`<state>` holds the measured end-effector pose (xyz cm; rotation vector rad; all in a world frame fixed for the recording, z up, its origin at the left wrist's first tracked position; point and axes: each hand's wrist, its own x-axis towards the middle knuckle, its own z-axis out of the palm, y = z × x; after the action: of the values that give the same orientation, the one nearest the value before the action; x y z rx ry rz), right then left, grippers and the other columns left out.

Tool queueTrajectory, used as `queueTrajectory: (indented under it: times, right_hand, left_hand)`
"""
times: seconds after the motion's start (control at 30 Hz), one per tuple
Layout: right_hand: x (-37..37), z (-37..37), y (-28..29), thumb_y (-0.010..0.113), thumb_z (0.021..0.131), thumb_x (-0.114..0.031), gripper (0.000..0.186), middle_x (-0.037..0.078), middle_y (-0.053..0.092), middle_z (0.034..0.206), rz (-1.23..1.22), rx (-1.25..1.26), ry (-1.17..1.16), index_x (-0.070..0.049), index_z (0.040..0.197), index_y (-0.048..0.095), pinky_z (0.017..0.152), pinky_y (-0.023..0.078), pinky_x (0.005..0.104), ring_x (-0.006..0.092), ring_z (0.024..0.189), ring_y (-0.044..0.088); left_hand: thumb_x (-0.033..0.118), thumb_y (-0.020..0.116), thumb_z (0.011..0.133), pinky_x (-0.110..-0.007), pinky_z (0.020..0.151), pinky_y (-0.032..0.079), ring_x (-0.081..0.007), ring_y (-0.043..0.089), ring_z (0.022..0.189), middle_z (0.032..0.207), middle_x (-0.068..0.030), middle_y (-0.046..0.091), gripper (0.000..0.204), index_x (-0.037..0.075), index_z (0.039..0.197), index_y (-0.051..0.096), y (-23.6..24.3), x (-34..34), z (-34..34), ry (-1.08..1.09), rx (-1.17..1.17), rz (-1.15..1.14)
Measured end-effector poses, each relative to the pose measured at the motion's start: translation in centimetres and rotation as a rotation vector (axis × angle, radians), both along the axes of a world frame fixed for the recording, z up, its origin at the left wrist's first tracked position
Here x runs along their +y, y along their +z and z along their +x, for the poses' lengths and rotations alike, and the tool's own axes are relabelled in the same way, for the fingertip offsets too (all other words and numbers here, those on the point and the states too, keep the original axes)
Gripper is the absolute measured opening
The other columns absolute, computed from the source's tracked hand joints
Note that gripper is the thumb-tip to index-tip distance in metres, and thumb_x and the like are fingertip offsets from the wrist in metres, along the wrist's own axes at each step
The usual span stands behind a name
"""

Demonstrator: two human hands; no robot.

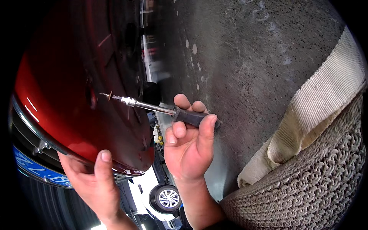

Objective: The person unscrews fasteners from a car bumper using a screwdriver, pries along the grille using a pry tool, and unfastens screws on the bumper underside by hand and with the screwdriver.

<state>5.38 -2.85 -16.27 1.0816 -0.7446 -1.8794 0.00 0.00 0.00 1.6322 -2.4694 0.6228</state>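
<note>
My right hand (191,142) has its fingers and thumb around the black handle of a screwdriver (153,107) with a shiny metal shaft. At its tip sits a screw (105,94) with a wide washer-like collar. The screw's point is close to a round hole (90,94) in the dark inner side of a red car bumper (57,111); whether they touch I cannot tell. My left hand (94,180) grips the bumper's lower edge, thumb lying on the rim and fingers partly hidden behind it.
Beside the bumper are a dark grille and a blue number plate (28,165). A white car with a silver-spoked wheel (168,197) stands beyond my arms. Speckled grey floor (245,76) fills the upper right. Coarse knitted fabric (299,184) and a pale woven strap (322,80) lie at right.
</note>
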Motion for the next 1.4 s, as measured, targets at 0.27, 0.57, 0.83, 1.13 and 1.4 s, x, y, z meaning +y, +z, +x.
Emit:
queueTrajectory:
  times: [0.27,0.57,0.83,1.13,1.4]
  right_hand:
    - [-0.6,1.1,2.3,0.042,0.112,-0.044,0.042,0.022,0.062,0.138,-0.034,-0.004,0.025,-0.009,0.134,0.053,0.067,0.054,0.0311,0.012,0.078,0.062]
    - [0.3,2.1,4.4,0.045,0.111,-0.046,0.043,0.024,0.063,0.136,0.056,0.146,0.018,-0.011,0.133,0.056,0.064,0.057,0.0293,0.0123,0.078,0.063]
    - [0.3,-0.4,-0.8,0.053,0.109,-0.042,0.048,0.03,0.06,0.137,0.047,0.14,-0.015,-0.003,0.136,0.048,0.064,0.057,0.0308,0.0176,0.076,0.068]
    - [-0.3,0.3,-0.5,0.047,0.11,-0.046,0.045,0.027,0.06,0.139,0.038,0.226,-0.029,-0.011,0.138,0.052,0.066,0.059,0.0302,0.0137,0.08,0.065]
    - [-0.2,0.5,-1.0,0.055,0.108,-0.04,0.045,0.027,0.059,0.14,0.01,0.208,-0.119,-0.006,0.136,0.051,0.073,0.06,0.0324,0.0166,0.087,0.068]
  left_hand:
    - [0.022,0.083,0.085,-0.033,0.094,0.048,-0.0192,0.062,0.103,0.116,-0.0135,0.066,0.075,-0.004,0.144,0.044,2.6,-0.7,0.7,0.086,0.289,0.033]
    - [0.025,0.075,0.09,-0.037,0.105,0.045,-0.0253,0.058,0.117,0.134,-0.0175,0.058,0.075,-0.002,0.15,0.039,5.2,-0.2,3.3,0.13,0.164,0.084]
    - [0.032,0.071,0.091,-0.041,0.112,0.039,-0.0277,0.054,0.126,0.142,-0.0191,0.053,0.08,-0.002,0.153,0.035,0.2,-0.4,1.2,0.094,0.292,0.126]
    - [0.035,0.067,0.093,-0.044,0.114,0.037,-0.0301,0.048,0.135,0.148,-0.0181,0.049,0.079,-0.001,0.155,0.033,0.6,-0.8,2.2,0.114,0.265,0.107]
    - [0.042,0.055,0.099,-0.045,0.121,0.025,-0.0296,0.041,0.143,0.155,-0.0164,0.044,0.075,0.001,0.158,0.033,2.4,-1.2,3.0,0.031,0.534,0.442]
